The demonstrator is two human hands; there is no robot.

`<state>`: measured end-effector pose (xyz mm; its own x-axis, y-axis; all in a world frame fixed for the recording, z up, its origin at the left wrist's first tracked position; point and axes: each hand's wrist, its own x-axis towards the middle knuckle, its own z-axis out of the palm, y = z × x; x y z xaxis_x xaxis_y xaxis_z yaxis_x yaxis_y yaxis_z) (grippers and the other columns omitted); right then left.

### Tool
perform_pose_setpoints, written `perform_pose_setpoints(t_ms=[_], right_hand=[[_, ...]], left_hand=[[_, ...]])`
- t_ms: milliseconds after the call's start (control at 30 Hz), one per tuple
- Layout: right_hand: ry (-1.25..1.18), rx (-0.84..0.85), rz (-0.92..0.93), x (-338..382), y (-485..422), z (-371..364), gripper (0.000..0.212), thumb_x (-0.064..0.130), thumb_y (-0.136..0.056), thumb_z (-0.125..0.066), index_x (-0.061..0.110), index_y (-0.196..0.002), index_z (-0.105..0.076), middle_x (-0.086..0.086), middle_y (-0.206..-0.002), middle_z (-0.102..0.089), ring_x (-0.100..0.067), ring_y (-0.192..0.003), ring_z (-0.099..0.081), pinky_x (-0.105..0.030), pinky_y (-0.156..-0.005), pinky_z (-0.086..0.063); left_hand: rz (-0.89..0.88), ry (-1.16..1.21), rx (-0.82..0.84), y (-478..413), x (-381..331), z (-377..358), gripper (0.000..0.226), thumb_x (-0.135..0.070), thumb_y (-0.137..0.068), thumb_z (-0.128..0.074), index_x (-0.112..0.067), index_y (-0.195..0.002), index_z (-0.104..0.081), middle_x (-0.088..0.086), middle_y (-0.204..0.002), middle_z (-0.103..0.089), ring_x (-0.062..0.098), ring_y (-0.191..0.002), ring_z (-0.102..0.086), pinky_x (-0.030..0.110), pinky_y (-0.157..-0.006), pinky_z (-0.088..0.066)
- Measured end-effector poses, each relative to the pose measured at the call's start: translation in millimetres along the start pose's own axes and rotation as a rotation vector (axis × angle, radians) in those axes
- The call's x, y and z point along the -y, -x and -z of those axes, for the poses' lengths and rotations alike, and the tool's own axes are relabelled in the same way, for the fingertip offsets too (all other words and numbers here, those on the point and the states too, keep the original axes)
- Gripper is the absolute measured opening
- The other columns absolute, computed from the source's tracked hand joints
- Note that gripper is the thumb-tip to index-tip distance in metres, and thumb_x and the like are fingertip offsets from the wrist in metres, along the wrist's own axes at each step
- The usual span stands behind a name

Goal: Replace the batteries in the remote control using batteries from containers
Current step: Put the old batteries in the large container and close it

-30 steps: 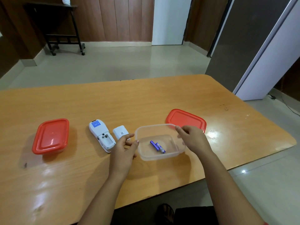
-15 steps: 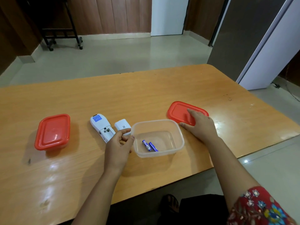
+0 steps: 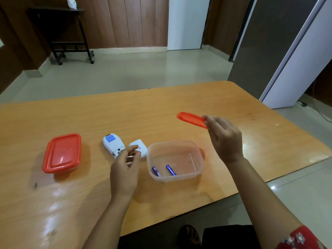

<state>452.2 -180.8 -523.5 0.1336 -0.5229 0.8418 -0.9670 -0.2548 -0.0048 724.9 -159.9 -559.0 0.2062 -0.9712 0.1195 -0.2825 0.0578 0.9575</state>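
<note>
Evidently my right hand (image 3: pixel 224 139) pinches the red lid (image 3: pixel 191 119) by its near edge, lifted clear of the bench (image 3: pixel 125 114); it looks thin, light and a bit flexible. My left hand (image 3: pixel 124 169) hovers half-curled and empty over the remote (image 3: pixel 113 145) (its cover (image 3: pixel 139 150) lies beside it). Two small batteries (image 3: pixel 164 170) lie in the clear container (image 3: pixel 175 159): hard, smooth, likely to roll, best pinched mid-body. Plenty of open bench remains beyond, though the container sits near my edge.

Looks like a plain room in a home or office: wood-panelled walls (image 3: pixel 115 22), tiled floor (image 3: pixel 136 69), a big wooden table (image 3: pixel 161 112), a wheeled stand (image 3: pixel 70 33).
</note>
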Motion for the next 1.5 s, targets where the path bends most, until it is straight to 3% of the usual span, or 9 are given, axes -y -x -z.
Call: perform_pose_setpoints(t_ms=[200, 367, 533, 633, 767, 867, 933, 1167, 1500], right_hand=[[-0.131, -0.109, 0.118, 54.1, -20.0, 25.2, 0.024, 0.012, -0.096, -0.052, 0.008, -0.112, -0.070, -0.005, -0.087, -0.071, -0.026, -0.076, -0.058, -0.038, -0.065, -0.046], [-0.188, 0.063, 0.085, 78.1, -23.6, 25.1, 0.028, 0.022, -0.097, -0.047, 0.016, -0.112, -0.069, 0.000, -0.086, -0.068, -0.025, -0.080, -0.058, -0.037, -0.072, -0.043], [-0.172, 0.400, -0.195, 78.0, -12.7, 11.0, 0.040, 0.033, -0.094, -0.050, 0.031, -0.135, -0.050, 0.002, -0.124, -0.058, -0.019, -0.116, -0.047, -0.039, -0.096, -0.041], [-0.214, 0.505, -0.482, 72.3, 1.1, 16.6, 0.046, 0.035, -0.094, -0.051, 0.032, -0.139, -0.043, 0.002, -0.137, -0.048, -0.019, -0.126, -0.038, -0.039, -0.103, -0.038], [-0.467, 0.479, -0.821, 72.5, 27.9, 22.4, 0.038, 0.039, -0.093, -0.051, 0.029, -0.130, -0.053, 0.002, -0.124, -0.056, -0.017, -0.109, -0.054, -0.034, -0.090, -0.049], [-0.561, 0.418, -0.910, 71.3, 25.1, 13.9, 0.028, 0.025, -0.092, -0.058, 0.023, -0.119, -0.065, 0.003, -0.102, -0.063, -0.006, -0.079, -0.058, -0.011, -0.064, -0.045], [-0.573, 0.409, -0.948, 70.5, 22.5, 9.9, 0.025, 0.020, -0.089, -0.063, 0.020, -0.113, -0.068, 0.004, -0.096, -0.066, -0.005, -0.070, -0.055, -0.010, -0.059, -0.044], [-0.538, 0.376, -1.039, 61.9, 25.5, 6.8, 0.024, 0.021, -0.085, -0.063, 0.024, -0.108, -0.067, 0.003, -0.093, -0.066, -0.012, -0.084, -0.063, -0.028, -0.067, -0.049], [-0.534, 0.543, -1.021, 48.5, 35.0, -8.3, 0.027, 0.021, -0.090, -0.048, 0.026, -0.113, -0.059, -0.002, -0.096, -0.059, -0.014, -0.080, -0.056, -0.025, -0.056, -0.038]], left_hand=[[-0.192, 0.184, 0.052, 7.5, -13.3, 0.1, 0.045, -0.047, -0.087, -0.050, -0.033, -0.129, -0.050, -0.017, -0.128, -0.057, -0.001, -0.109, -0.056, 0.018, -0.087, -0.044], [-0.276, 0.260, 0.114, 15.6, -22.3, -1.2, 0.029, -0.052, -0.091, -0.043, -0.041, -0.114, -0.058, -0.014, -0.103, -0.067, 0.000, -0.097, -0.061, 0.013, -0.078, -0.046], [-0.185, 0.195, 0.065, 18.0, -21.9, -12.3, 0.024, -0.021, -0.098, -0.047, -0.043, -0.099, -0.056, -0.032, -0.090, -0.064, -0.011, -0.087, -0.058, 0.006, -0.072, -0.043], [-0.078, 0.282, -0.015, 13.0, -16.3, -16.6, 0.026, -0.017, -0.099, -0.044, -0.034, -0.111, -0.059, -0.026, -0.098, -0.063, -0.018, -0.092, -0.055, 0.002, -0.078, -0.040], [0.013, 0.328, -0.010, 6.2, -11.6, -18.9, 0.037, -0.016, -0.100, -0.042, -0.017, -0.136, -0.050, -0.011, -0.129, -0.055, -0.004, -0.117, -0.050, 0.015, -0.101, -0.037], [0.011, 0.244, -0.002, 6.7, -8.7, -24.0, 0.037, -0.018, -0.098, -0.046, -0.022, -0.135, -0.051, -0.015, -0.127, -0.054, 0.000, -0.119, -0.048, 0.008, -0.095, -0.034], [0.024, 0.150, -0.039, 5.1, -4.4, -25.3, 0.038, -0.020, -0.098, -0.048, -0.023, -0.135, -0.052, -0.012, -0.117, -0.054, -0.005, -0.106, -0.051, 0.011, -0.087, -0.035], [0.064, -0.034, 0.027, 1.2, 0.2, -29.2, 0.036, -0.027, -0.097, -0.049, -0.019, -0.131, -0.057, -0.004, -0.089, -0.043, 0.002, -0.077, -0.051, 0.024, -0.078, -0.036], [0.140, 0.049, 0.115, -1.6, 6.9, -37.6, 0.034, -0.036, -0.092, -0.052, -0.022, -0.119, -0.066, 0.001, -0.114, -0.059, 0.010, -0.100, -0.059, 0.034, -0.097, -0.045]])
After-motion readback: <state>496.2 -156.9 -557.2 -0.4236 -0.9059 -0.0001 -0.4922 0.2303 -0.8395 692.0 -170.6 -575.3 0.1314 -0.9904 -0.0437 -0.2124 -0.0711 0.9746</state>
